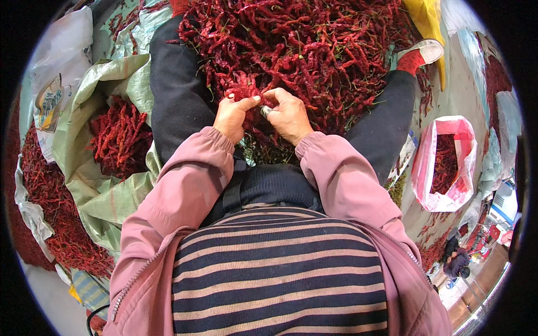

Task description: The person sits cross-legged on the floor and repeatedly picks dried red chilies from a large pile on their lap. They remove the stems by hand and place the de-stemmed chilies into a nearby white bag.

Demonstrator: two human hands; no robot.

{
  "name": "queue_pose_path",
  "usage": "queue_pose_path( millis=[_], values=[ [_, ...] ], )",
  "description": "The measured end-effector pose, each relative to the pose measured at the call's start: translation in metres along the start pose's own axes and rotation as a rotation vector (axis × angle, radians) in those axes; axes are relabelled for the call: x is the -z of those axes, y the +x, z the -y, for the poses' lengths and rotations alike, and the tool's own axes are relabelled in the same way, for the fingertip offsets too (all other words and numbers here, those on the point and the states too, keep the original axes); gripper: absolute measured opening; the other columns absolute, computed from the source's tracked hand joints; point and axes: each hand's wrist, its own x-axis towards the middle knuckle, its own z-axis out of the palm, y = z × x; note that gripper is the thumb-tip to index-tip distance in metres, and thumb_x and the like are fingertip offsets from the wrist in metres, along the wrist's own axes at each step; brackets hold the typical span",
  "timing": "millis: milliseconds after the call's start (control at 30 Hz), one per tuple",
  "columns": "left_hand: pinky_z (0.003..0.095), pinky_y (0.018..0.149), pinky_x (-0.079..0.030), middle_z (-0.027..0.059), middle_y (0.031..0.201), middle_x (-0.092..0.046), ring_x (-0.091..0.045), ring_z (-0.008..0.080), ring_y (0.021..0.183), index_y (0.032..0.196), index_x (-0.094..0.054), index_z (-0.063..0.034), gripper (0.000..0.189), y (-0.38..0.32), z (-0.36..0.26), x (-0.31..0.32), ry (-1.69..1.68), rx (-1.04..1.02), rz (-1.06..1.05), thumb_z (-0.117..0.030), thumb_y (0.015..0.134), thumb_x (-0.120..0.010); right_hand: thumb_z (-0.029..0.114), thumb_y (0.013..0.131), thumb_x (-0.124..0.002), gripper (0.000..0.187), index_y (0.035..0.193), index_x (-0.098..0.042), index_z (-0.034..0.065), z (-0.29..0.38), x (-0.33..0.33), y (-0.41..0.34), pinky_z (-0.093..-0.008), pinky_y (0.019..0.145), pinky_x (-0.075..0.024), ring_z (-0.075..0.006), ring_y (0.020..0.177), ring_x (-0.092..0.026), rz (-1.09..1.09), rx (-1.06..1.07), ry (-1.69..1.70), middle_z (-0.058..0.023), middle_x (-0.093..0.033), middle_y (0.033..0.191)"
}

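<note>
A large heap of dried red chili peppers [294, 54], many with pale stems, lies between my outstretched legs. At its near edge my left hand [236, 112] holds a bunch of red chilies [243, 88], with the thumb pointing right. My right hand [289, 113] is just beside it, thumb and fingertips pinched together at the bunch's right side; a ring shows on one finger. Whether a chili is between those fingertips is too small to tell. Darker chili bits and stems [269, 149] lie below my hands.
To the left stands an open green woven sack [111, 201] with red chilies [119, 138] inside. A pink and white bag [445, 203] holding chilies stands at the right. More chilies [63, 218] lie at far left. A person [456, 263] is at the far lower right.
</note>
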Motion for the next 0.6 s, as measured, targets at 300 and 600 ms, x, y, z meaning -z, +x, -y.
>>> queue_pose_path(
  millis=[300, 600],
  values=[
    [0.0323, 0.068, -0.047, 0.0076, 0.08, -0.061, -0.059, 0.0182, 0.072, 0.086, -0.059, -0.0009, 0.013, -0.025, -0.009, -0.003, -0.138, 0.108, 0.132, -0.001, 0.073, -0.057, 0.008, 0.069, -0.058, 0.019, 0.087, -0.057, 0.0016, 0.013, 0.009, -0.018, -0.0369, 0.07, -0.0441, -0.0323, 0.08, -0.056, -0.026, 0.174, 0.119, -0.0174, -0.057, 0.084],
    [0.0301, 0.065, -0.048, 0.0065, 0.078, -0.062, -0.06, 0.0174, 0.068, 0.084, -0.06, -0.0009, 0.018, -0.046, 0.0, -0.013, -0.057, -0.02, 0.098, 0.006, 0.067, -0.06, 0.002, 0.07, -0.059, 0.019, 0.089, -0.059, 0.0035, 0.009, 0.028, -0.039, -0.0283, 0.069, -0.0441, -0.0199, 0.079, -0.054, 0.095, 0.32, 0.137, -0.0092, -0.053, 0.088]
  ],
)
